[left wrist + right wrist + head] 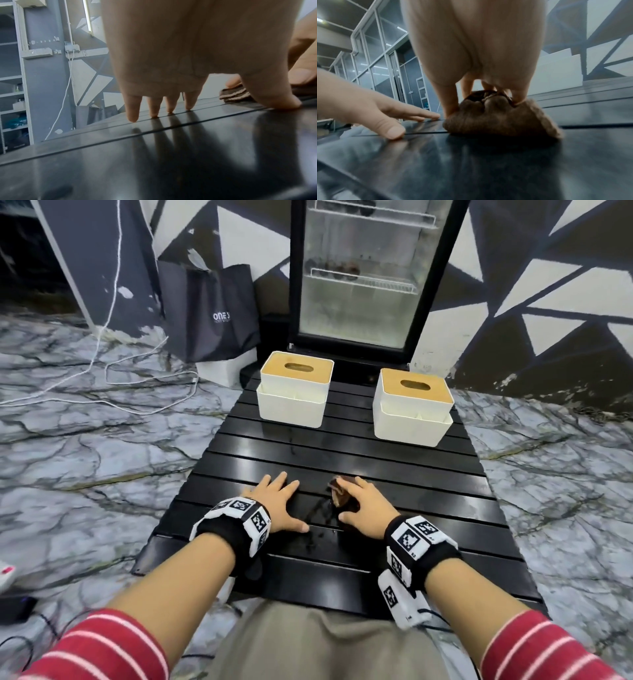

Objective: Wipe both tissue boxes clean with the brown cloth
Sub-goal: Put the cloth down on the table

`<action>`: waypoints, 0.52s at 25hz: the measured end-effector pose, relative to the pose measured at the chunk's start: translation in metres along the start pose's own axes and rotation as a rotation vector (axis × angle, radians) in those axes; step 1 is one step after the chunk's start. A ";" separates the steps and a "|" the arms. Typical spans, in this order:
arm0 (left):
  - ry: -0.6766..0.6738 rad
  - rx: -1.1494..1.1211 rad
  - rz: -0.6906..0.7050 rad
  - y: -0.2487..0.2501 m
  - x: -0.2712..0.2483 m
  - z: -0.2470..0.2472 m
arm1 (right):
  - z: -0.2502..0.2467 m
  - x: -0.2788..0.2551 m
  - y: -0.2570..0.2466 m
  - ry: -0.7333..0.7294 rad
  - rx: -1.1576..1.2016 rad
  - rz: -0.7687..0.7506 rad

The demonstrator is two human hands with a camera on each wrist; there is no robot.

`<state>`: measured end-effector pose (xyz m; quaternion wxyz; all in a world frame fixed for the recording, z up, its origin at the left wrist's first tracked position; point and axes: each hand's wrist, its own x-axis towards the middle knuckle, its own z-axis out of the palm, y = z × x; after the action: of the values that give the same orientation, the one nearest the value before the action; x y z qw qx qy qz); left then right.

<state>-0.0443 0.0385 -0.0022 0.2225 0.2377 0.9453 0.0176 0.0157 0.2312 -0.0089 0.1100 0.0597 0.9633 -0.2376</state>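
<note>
Glossy black slatted table (394,460); fuzzy brown cloth (501,119); wood-topped tissue boxes (294,388).

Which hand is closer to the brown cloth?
Right. The right hand lies on top of the brown cloth, its fingers gripping it against the black slatted table. The left hand rests flat on the table beside it, not touching it.

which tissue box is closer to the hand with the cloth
The right tissue box: it stands farther forward on the table, on the side of the right hand holding the brown cloth; the left tissue box sits farther back.
</note>
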 end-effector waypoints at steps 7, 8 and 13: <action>-0.041 -0.030 -0.027 0.003 -0.002 0.006 | 0.018 0.017 -0.032 -0.112 -0.238 -0.086; -0.045 -0.027 -0.031 0.003 -0.002 0.006 | 0.022 0.014 -0.035 -0.116 -0.261 -0.124; -0.051 -0.031 -0.019 0.001 -0.001 0.007 | 0.028 -0.008 -0.019 -0.125 -0.297 -0.228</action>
<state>-0.0400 0.0389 -0.0082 0.2501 0.2256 0.9413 0.0238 0.0258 0.2012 -0.0226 0.1494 -0.0817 0.9796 -0.1071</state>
